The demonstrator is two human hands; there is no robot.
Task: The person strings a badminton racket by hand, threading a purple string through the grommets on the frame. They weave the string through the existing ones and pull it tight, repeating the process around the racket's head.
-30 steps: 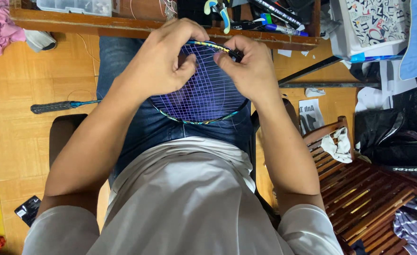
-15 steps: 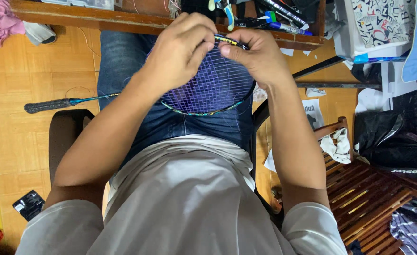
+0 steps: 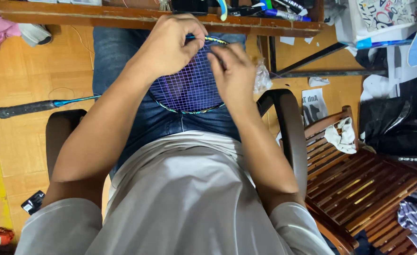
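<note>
Over denim-clad knees, left hand (image 3: pixel 168 47) and right hand (image 3: pixel 234 75) each pinch the oval racket's (image 3: pixel 189 87) taut purple string mesh.

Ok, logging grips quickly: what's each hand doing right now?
Left hand: closed, pinching the racket frame at its top rim.
Right hand: fingers curled on the strings; grip unclear.

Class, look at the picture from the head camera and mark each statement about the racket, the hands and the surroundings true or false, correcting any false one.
1. The racket has purple strings. True.
2. Its handle points to the picture's right. False: it points left, over the floor.
3. Both the left hand and the right hand are at the racket head. True.
4. The racket lies on the wooden chair. False: it rests over the person's lap.
5. A white cloth lies on the wooden chair. True.
</note>
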